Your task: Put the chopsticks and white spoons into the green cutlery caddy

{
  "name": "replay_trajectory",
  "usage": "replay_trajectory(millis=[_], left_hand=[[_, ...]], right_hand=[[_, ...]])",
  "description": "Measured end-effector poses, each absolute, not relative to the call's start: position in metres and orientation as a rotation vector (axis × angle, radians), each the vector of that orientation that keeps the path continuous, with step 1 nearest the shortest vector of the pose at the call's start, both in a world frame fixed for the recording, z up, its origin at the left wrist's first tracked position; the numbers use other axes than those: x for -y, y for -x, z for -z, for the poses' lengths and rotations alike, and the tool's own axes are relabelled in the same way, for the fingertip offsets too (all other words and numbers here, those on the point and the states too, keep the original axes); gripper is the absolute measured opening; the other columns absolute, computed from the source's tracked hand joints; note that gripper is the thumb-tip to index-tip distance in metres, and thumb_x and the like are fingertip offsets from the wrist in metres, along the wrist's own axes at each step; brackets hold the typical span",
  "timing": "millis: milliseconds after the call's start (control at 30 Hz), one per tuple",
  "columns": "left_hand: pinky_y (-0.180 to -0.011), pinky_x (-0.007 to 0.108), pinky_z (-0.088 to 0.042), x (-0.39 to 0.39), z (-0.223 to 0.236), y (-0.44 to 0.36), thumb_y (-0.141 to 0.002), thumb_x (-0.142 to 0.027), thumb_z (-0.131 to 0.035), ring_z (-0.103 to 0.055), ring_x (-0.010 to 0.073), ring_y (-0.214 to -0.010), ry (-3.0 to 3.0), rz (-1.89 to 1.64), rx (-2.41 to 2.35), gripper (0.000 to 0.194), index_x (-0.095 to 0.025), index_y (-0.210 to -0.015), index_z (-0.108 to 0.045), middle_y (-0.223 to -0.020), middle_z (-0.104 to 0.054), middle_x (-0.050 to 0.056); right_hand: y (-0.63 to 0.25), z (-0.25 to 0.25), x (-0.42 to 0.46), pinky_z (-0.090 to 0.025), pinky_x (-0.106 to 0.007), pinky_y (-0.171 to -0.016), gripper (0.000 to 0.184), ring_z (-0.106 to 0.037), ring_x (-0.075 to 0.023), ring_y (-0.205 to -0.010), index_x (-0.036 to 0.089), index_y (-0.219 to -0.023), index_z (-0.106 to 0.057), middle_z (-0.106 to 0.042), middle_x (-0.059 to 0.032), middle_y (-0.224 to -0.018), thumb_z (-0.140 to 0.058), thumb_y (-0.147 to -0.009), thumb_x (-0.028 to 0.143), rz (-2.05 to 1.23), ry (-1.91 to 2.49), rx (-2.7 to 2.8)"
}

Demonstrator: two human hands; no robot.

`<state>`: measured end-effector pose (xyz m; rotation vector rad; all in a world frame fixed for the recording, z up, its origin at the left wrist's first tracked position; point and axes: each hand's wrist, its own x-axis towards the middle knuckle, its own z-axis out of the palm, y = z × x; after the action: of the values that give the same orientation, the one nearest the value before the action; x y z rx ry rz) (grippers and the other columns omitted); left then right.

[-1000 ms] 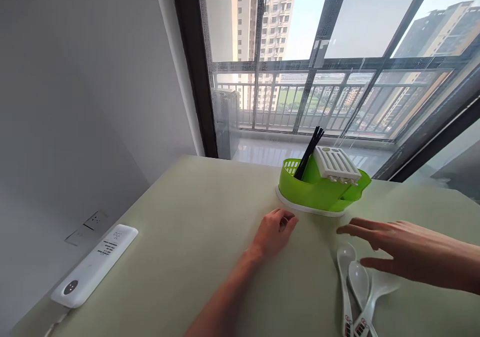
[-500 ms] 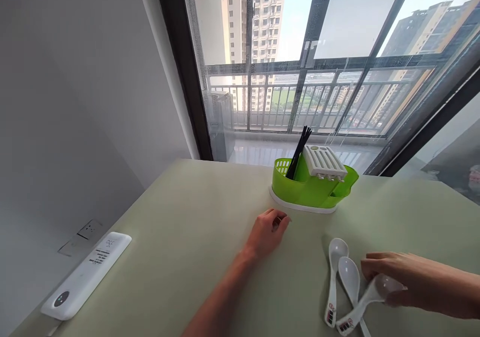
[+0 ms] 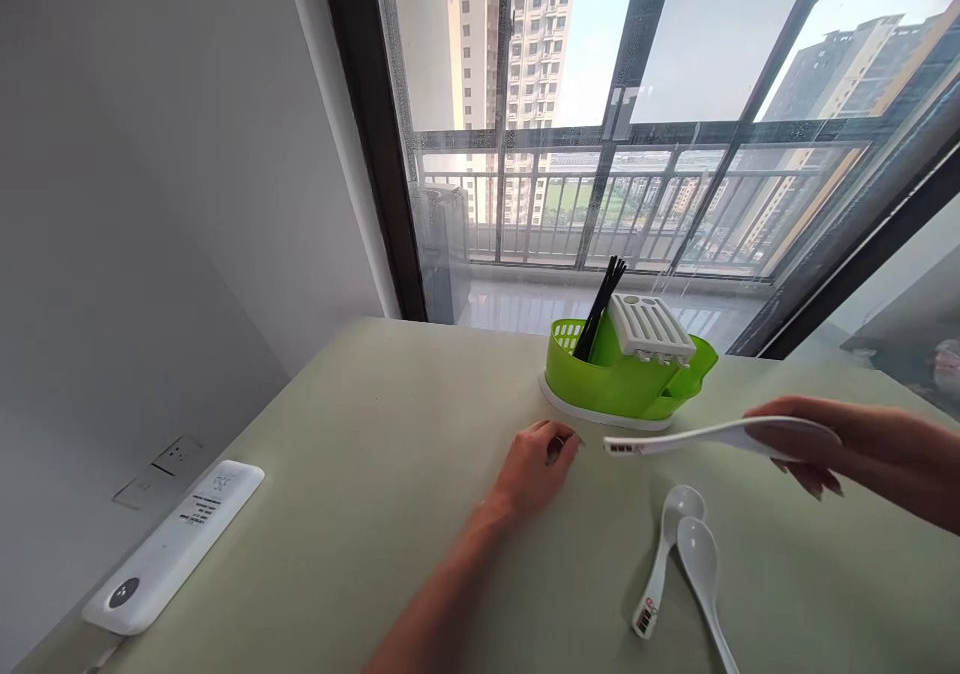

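My right hand (image 3: 817, 434) is raised above the table at the right, closed around the bowl end of a white soup spoon (image 3: 701, 436). That spoon lies nearly level in the air, its printed handle tip pointing left. Below it, two more white spoons (image 3: 681, 506) lie on the table, their bowls close together and handles towards me. My left hand (image 3: 536, 459) rests on the table with its fingers curled in and nothing visible in them. Just beyond it stands a green utensil caddy (image 3: 600, 384) with a white slotted top and several black chopsticks (image 3: 602, 304) leaning in its left compartment.
The pale green table (image 3: 337, 474) reaches to a window with a balcony railing behind. A white power strip (image 3: 176, 544) lies along the table's left edge by the wall. A wall socket (image 3: 178, 454) is next to it.
My right hand has lifted one spoon off the other two and raised it away from me. One lying spoon has swung its handle left. My left hand has stayed put.
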<state>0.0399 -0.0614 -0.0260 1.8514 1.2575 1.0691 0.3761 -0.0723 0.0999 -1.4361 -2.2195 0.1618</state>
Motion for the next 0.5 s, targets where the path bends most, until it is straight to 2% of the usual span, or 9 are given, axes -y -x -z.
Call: replay_trajectory(millis=[33,67,133,233,367,500], left_hand=[[-0.07,0.027,-0.048,0.061,0.026,-0.04,-0.095,-0.032,-0.055,-0.061,0.0148,-0.071,-1.851,-1.071,-1.254,0.025,-0.017,-0.09,-0.074,-0.083,-0.071,0.004],[-0.07,0.027,-0.048,0.061,0.026,-0.04,-0.095,-0.031,-0.055,-0.061,0.0148,-0.071,-1.85,-1.075,-1.249,0.025,-0.017,-0.089,-0.075,-0.084,-0.071,0.004],[-0.07,0.027,-0.048,0.061,0.026,-0.04,-0.095,-0.03,-0.055,-0.061,0.0146,-0.072,-1.849,-1.081,-1.243,0.025,-0.017,-0.089,-0.075,-0.085,-0.071,0.004],[-0.068,0.026,-0.047,0.061,0.026,-0.039,-0.095,-0.03,-0.055,-0.061,0.0139,-0.071,-1.843,-1.083,-1.244,0.024,-0.017,-0.089,-0.075,-0.086,-0.071,0.004],[-0.068,0.025,-0.048,0.061,0.028,-0.039,-0.094,-0.029,-0.056,-0.059,0.0133,-0.069,-1.835,-1.083,-1.245,0.023,-0.018,-0.089,-0.075,-0.084,-0.07,0.003],[-0.068,0.026,-0.048,0.06,0.03,-0.04,-0.094,-0.029,-0.057,-0.059,0.0135,-0.068,-1.837,-1.081,-1.239,0.023,-0.017,-0.09,-0.076,-0.084,-0.07,0.004]], right_hand=[[-0.369,-0.111,0.07,-0.047,-0.026,-0.056,0.048,-0.059,-0.015,-0.056,0.029,-0.089,-0.072,-0.063,-0.0014,-0.065,-0.046,-0.095,0.069,-0.301,1.451,2.266],[-0.361,-0.122,0.068,-0.047,-0.026,-0.058,0.048,-0.06,-0.0141,-0.058,0.029,-0.096,-0.071,-0.066,-0.0006,-0.069,-0.043,-0.097,0.068,-0.275,1.499,2.236],[-0.343,-0.139,0.065,-0.042,-0.026,-0.054,0.057,-0.056,-0.0119,-0.051,0.031,-0.102,-0.068,-0.067,0.0017,-0.071,-0.034,-0.096,0.075,0.084,1.58,2.11],[-0.314,-0.152,0.061,-0.037,-0.026,-0.052,0.063,-0.056,-0.0123,-0.052,0.027,-0.105,-0.067,-0.072,-0.0005,-0.082,-0.025,-0.099,0.073,0.629,1.472,2.011],[-0.283,-0.154,0.052,-0.024,-0.026,-0.046,0.045,-0.062,-0.0155,-0.061,0.022,-0.108,-0.068,-0.076,-0.0027,-0.098,-0.033,-0.106,0.05,1.073,1.419,1.993],[-0.26,-0.153,0.042,-0.029,-0.028,-0.053,0.031,-0.068,-0.0201,-0.074,0.018,-0.109,-0.069,-0.075,-0.0047,-0.1,-0.045,-0.105,0.037,1.076,1.456,2.137]])
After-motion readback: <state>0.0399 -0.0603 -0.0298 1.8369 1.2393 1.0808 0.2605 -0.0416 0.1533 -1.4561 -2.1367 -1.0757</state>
